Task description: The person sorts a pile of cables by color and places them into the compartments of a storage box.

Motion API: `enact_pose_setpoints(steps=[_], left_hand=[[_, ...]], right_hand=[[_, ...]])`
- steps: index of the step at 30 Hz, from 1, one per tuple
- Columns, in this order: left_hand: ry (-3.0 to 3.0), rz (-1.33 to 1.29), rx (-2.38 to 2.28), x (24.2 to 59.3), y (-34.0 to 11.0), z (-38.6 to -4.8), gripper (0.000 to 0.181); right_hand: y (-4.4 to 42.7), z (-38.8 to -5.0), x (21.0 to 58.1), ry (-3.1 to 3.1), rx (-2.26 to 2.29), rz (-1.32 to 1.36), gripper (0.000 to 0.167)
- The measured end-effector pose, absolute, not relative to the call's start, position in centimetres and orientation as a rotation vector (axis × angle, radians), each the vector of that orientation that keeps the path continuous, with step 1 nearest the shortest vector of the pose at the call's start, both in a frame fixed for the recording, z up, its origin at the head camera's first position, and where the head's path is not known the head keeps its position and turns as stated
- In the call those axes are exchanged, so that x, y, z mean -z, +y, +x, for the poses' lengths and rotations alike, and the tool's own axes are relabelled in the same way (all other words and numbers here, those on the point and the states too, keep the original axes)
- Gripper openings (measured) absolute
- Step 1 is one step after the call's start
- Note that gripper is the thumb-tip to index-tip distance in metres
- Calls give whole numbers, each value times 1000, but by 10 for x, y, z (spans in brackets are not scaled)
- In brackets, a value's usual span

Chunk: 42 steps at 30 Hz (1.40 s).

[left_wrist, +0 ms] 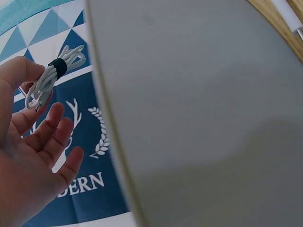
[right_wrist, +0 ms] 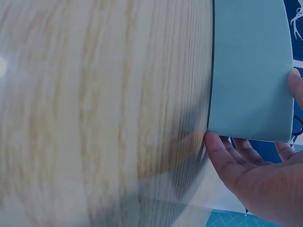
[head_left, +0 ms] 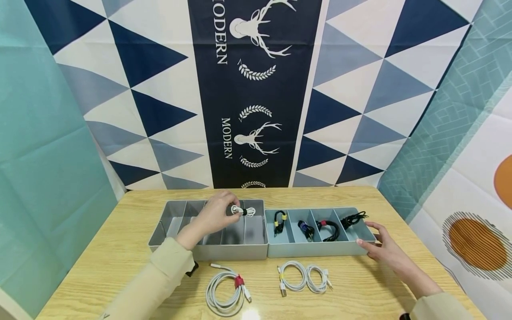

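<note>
In the head view my left hand [head_left: 216, 214] is above the grey divided box [head_left: 236, 253]. Between thumb and forefinger it pinches a small coiled white cable [head_left: 244, 211] bound with a black tie. The left wrist view shows the same cable [left_wrist: 46, 85] in the pinch, with the other fingers loosely bent away from it. At the right end of the light blue divided box [head_left: 316, 250], my right hand [head_left: 386, 249] holds the corner, its thumb at the front rim and its fingers along the end wall [right_wrist: 251, 113].
Several dark tied cables, one being a black cable [head_left: 353, 219], lie in the blue box's compartments. On the wooden table [head_left: 168, 306] in front lie a thick white cable with a red tie [head_left: 226, 293] and a white cable in two loops [head_left: 295, 275]. A patterned cloth [head_left: 256, 93] hangs behind.
</note>
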<state>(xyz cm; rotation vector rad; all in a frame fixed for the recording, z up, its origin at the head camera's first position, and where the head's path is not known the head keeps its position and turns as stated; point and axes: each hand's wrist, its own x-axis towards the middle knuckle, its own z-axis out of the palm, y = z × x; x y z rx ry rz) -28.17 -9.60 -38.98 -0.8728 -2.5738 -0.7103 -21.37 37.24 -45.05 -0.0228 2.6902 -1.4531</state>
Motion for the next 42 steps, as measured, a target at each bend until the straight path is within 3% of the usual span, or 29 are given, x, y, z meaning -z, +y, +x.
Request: enact_pose_setpoints(steps=[42], left_hand=[[-2778, -1056, 370, 414, -58, -318, 15]], right_hand=[[373, -213, 449, 2695, 1405, -5, 79]])
